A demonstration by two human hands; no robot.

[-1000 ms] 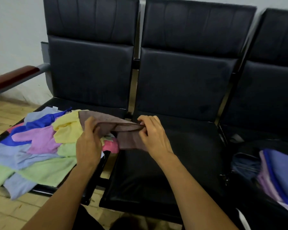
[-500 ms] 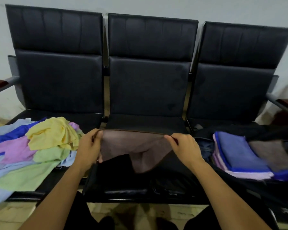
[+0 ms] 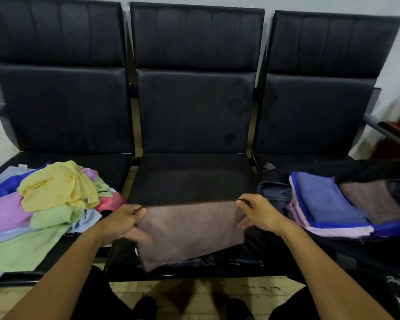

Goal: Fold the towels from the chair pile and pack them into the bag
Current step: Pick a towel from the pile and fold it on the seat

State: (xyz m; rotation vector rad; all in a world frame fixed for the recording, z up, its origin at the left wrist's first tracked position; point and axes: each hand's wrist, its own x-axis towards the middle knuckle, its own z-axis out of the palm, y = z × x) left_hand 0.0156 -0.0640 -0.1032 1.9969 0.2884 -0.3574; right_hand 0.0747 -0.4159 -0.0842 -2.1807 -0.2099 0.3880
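Since half a second ago, both hands are drawing the brown towel (image 3: 189, 229) taut and flatter, its top edge now running straight across the front of the middle seat (image 3: 192, 179) instead of sagging. Nearest, the left hand (image 3: 121, 221) is pinching the towel's left top corner and the right hand (image 3: 259, 213) is pinching the right one, the two held well apart; the lower corner is hanging over the seat's near edge.

By my reading, the job is sitting somewhere in the middle. On the left seat a loose pile of unfolded towels (image 3: 44, 204) is waiting, with yellow, green, pink, lilac and blue ones among them. On the right seat the open black bag (image 3: 356, 255) is already holding folded towels (image 3: 328, 204), blue and lilac beside a brown one. This brown towel is not yet folded.

How many towels remain is hard to count, since the pile is running off the left edge. The bag's depth and far side are lost in darkness.
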